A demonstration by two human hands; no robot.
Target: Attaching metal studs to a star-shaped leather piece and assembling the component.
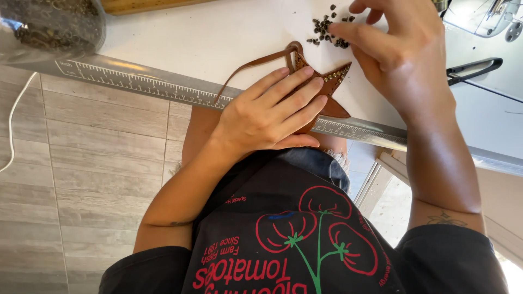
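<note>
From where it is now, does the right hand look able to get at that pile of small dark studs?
Probably yes. The right hand hovers right beside the small dark studs on the white table, its fingers almost touching them. Nothing lies between; the left hand rests lower down on the brown leather piece.

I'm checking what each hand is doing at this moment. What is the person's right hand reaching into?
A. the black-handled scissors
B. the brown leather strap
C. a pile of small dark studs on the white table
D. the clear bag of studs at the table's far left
C: the right hand has its fingertips at the small dark studs on the white table, while the left hand presses on the brown leather piece.
</note>
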